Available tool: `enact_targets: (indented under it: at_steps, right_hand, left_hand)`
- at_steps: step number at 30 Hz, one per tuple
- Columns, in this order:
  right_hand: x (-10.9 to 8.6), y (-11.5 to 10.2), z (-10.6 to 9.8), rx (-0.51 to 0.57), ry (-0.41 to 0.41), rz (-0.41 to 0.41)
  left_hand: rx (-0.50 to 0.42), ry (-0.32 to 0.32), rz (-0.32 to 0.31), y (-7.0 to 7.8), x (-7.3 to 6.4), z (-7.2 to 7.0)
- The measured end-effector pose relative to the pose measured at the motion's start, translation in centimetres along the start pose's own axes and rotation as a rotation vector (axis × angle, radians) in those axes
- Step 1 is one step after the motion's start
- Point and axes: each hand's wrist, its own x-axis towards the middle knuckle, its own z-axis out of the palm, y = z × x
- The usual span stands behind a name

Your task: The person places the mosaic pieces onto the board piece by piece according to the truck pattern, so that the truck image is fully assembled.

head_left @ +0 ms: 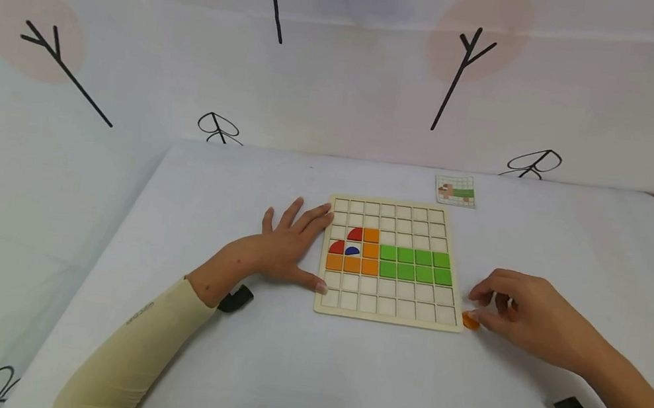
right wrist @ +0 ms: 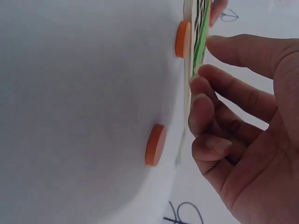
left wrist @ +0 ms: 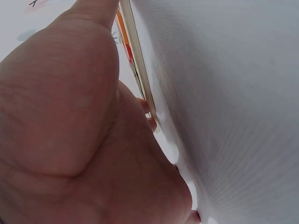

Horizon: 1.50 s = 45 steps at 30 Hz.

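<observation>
A wooden grid board lies flat on the table, with several green squares, several orange squares, two red quarter-round pieces and a blue half-round piece in its cells. My left hand spreads along the board's left side, fingertips and thumb touching that edge. Off the lower right corner hovers my right hand, fingers loosely bent, a gap between thumb and index finger. Beside its thumb is an orange rounded piece. The right wrist view shows a second orange piece on the table.
A small picture card with a green, orange and red figure on a grid lies behind the board. Black wrist devices show below both forearms. A white cloth with line drawings covers the table and the wall behind.
</observation>
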Motion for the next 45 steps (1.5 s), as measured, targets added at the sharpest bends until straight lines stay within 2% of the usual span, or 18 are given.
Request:
enact_targets:
  at_steps: [2, 5, 14, 21, 25, 36, 45]
  right_hand:
    - [-0.6, 0.2, -0.1, -0.021, 0.025, -0.028]
    - [-1.3, 0.4, -0.1, -0.028, 0.036, -0.026]
    - [-1.2, 0.3, 1.0, 0.028, -0.075, -0.019]
    - [-0.8, 0.1, 0.7, 0.1, -0.154, 0.028]
    - [-0.6, -0.2, 0.4, 0.146, -0.155, 0.015]
    - [2.8, -1.6, 1.0, 0.149, -0.058, -0.046]
    - [5.0, -2.7, 2.0, 0.178, -0.118, 0.025]
  left_hand:
    - [-0.011, 0.001, 0.004, -0.1, -0.1, 0.0]
    - [-0.023, 0.004, 0.01, -0.1, -0.2, -0.1]
    - [-0.025, 0.001, 0.012, 0.0, -0.1, 0.0]
    - [-0.03, 0.004, 0.015, -0.1, 0.0, 0.2]
    - [-0.019, 0.003, 0.022, -0.1, 0.1, 0.1]
    - [-0.027, 0.007, 0.018, -0.4, 0.0, 0.3]
    - [-0.017, 0.002, 0.016, -0.4, 0.1, 0.2]
